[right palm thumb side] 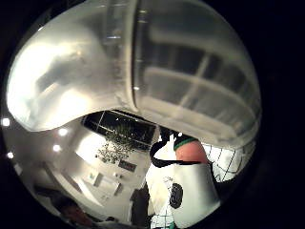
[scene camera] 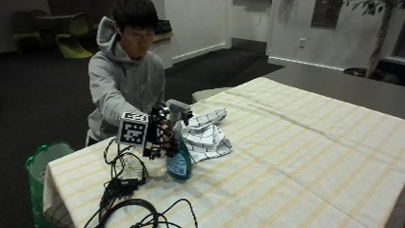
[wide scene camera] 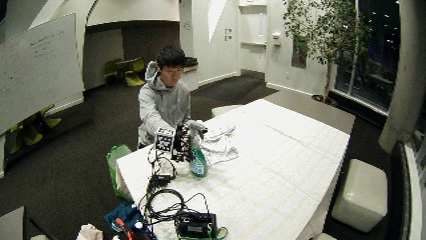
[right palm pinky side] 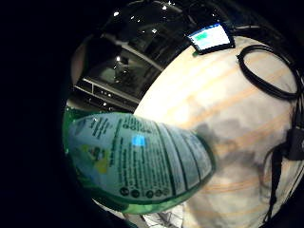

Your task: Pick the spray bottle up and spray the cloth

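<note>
Half the job looks done: the right hand point(scene camera: 158, 135) is wrapped around the bottle point(scene camera: 178, 156), which stands up on the table point(scene camera: 303, 156). The cloth point(scene camera: 206, 135) lies just beside it, at two o'clock, waiting to be sprayed.

My wearer: grey hoodie point(scene camera: 123, 80), hood down, long sleeves. Right hand point(scene camera: 161, 130) in a black glove with black straps; white plastic piece at the palm.

green spray bottle point(scene camera: 179, 159) upright on table, beside crumpled checked cloth point(scene camera: 206, 135).
</note>
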`<state>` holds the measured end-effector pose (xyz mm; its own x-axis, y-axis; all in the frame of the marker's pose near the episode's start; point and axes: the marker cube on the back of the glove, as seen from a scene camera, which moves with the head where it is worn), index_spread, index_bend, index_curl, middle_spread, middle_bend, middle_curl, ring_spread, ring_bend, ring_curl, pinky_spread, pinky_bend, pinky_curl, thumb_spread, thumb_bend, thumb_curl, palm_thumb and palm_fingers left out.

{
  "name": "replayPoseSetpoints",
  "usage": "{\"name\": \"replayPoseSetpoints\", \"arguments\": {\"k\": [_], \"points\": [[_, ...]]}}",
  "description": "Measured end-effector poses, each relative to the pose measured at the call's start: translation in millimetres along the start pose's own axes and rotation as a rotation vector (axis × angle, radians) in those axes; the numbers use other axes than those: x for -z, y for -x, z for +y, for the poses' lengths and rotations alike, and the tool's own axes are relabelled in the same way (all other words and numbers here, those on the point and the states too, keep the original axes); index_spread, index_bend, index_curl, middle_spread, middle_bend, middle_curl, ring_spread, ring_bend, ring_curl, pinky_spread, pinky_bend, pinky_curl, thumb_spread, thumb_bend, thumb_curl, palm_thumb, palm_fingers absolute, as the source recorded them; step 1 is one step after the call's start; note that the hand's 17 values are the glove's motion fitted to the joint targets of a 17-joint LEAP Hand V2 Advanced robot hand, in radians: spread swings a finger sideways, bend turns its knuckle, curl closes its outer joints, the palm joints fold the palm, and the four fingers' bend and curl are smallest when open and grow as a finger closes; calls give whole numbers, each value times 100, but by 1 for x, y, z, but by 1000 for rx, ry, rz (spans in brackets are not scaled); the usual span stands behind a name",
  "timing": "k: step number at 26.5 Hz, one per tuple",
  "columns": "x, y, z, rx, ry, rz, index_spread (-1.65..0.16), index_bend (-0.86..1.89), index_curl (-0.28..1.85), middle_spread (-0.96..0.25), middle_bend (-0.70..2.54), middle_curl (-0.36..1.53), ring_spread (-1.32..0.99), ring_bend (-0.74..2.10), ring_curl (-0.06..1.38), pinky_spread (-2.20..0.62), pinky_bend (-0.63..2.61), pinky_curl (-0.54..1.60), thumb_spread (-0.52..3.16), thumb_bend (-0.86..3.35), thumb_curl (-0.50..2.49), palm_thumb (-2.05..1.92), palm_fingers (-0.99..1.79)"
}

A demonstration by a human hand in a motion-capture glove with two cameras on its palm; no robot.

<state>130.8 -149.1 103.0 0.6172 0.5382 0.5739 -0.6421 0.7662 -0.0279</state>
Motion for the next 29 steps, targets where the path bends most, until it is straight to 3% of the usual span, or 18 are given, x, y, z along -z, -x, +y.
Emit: {"name": "replayPoseSetpoints", "arguments": {"k": [11, 15, 24, 29], "points": [[-4, -12, -2, -101, 188, 24, -26, 21, 25, -7, 33, 36, -5, 59, 32, 12, 40, 31, 101, 1, 38, 85, 81], [8, -11, 6, -123, 263, 139, -25, 19, 28, -8, 34, 37, -6, 52, 32, 11, 37, 31, 101, 2, 39, 90, 83], [35, 1, 23, 11, 150, 408, -24, 9, 28, -9, 24, 36, -8, 48, 32, 1, 47, 35, 100, -1, 39, 95, 96], [53, 6, 32, 155, 90, 454, -23, 7, 26, -8, 23, 37, -11, 51, 34, -11, 57, 37, 96, -2, 39, 96, 114]]}}
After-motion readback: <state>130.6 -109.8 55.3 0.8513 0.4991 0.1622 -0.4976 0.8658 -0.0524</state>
